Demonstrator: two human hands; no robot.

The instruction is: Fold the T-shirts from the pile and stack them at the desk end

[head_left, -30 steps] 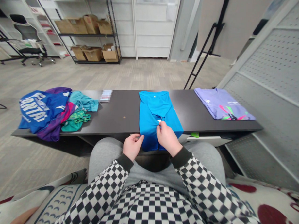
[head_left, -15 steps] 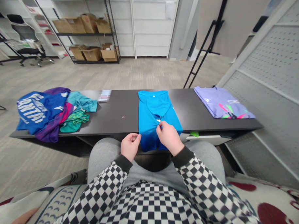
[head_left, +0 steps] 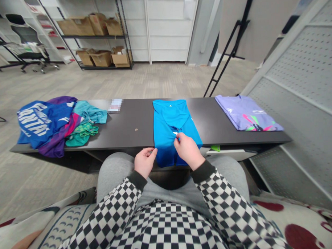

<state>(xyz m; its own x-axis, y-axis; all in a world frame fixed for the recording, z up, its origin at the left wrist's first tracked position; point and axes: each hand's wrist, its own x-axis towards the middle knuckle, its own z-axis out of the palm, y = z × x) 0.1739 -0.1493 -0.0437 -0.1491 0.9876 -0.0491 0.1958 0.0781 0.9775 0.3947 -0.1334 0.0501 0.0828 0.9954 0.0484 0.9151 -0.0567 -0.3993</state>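
Observation:
A bright blue shirt (head_left: 169,139), partly folded into a narrow shape, lies on the dark table in front of me, its lower end hanging over the front edge. My right hand (head_left: 188,147) pinches the fabric near a small white label at the middle of the shirt. At the shirt's lower left edge, my left hand (head_left: 145,161) has thumb and fingertips pressed together on the cloth. A lilac shirt (head_left: 247,112) with a pink and green print lies flat and folded to the right. Crumpled at the left is a pile of blue, purple and green shirts (head_left: 43,123).
The dark table (head_left: 122,135) carries a tiny ring-like object (head_left: 136,130) and a pixelated card (head_left: 115,105) near its back edge. A perforated metal panel (head_left: 303,83) borders the right side. Beyond the table stand a black stand (head_left: 229,57) and shelves with cardboard boxes (head_left: 101,58).
Almost nothing differs. Both hands keep their grip on the blue shirt, and the whole view has shifted very slightly.

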